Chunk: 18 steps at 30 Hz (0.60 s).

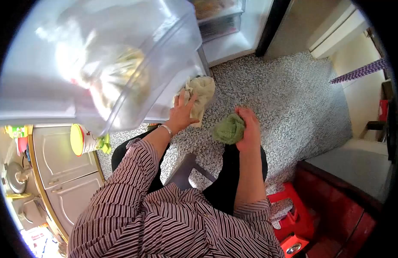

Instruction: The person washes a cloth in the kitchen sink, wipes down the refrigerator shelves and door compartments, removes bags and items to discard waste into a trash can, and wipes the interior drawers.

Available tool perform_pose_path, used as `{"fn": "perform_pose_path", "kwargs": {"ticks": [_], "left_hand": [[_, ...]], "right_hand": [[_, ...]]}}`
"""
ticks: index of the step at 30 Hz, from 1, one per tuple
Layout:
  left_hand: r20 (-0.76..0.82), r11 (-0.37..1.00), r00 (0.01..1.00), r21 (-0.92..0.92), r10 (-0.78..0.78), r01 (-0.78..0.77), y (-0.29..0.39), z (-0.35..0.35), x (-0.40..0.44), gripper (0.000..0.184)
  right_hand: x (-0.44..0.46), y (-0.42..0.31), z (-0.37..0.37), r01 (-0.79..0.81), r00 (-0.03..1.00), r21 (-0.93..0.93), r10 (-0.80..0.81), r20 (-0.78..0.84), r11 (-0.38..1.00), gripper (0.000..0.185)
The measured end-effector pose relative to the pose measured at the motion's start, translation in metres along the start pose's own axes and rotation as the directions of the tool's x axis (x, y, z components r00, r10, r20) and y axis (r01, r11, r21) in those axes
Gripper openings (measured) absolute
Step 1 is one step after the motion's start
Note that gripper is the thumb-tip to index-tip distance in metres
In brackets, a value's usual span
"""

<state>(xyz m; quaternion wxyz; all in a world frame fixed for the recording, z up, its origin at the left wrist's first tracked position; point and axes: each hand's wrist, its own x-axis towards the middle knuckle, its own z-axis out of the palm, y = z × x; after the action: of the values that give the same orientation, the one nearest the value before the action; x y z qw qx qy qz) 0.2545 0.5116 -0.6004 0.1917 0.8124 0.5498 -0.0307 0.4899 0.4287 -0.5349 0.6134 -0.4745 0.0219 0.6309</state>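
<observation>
The open white refrigerator door (177, 73) stands beside my left hand (181, 115), fingers spread on a crumpled cream cloth (203, 89); my right hand (250, 131) curls round a bunched green cloth (228, 129). Work seems underway; what's done or left, I can't tell.

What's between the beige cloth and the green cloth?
In the head view, only speckled floor, lower down, shows between the beige cloth and the green cloth.

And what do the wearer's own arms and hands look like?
Left hand and right hand: both bare, no gloves. Left wrist has a pale, silvery band; none visible on right. Loose striped sleeves, dark and pale pinkish, leave forearms partly bare.
</observation>
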Motion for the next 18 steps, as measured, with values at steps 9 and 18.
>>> {"fn": "perform_pose_path", "kwargs": {"ticks": [9,18], "left_hand": [[0.196,0.991,0.981,0.133,-0.009,-0.017,-0.031,0.046,0.087,0.072],[-0.086,0.991,0.996,-0.13,0.031,-0.042,-0.002,-0.059,0.005,0.045]], "right_hand": [[0.004,0.002,-0.005,-0.111,0.994,0.039,0.111,0.02,0.993,0.011],[-0.011,0.004,0.003,-0.046,0.961,-0.418,0.155,0.231,0.907,0.051]]}}
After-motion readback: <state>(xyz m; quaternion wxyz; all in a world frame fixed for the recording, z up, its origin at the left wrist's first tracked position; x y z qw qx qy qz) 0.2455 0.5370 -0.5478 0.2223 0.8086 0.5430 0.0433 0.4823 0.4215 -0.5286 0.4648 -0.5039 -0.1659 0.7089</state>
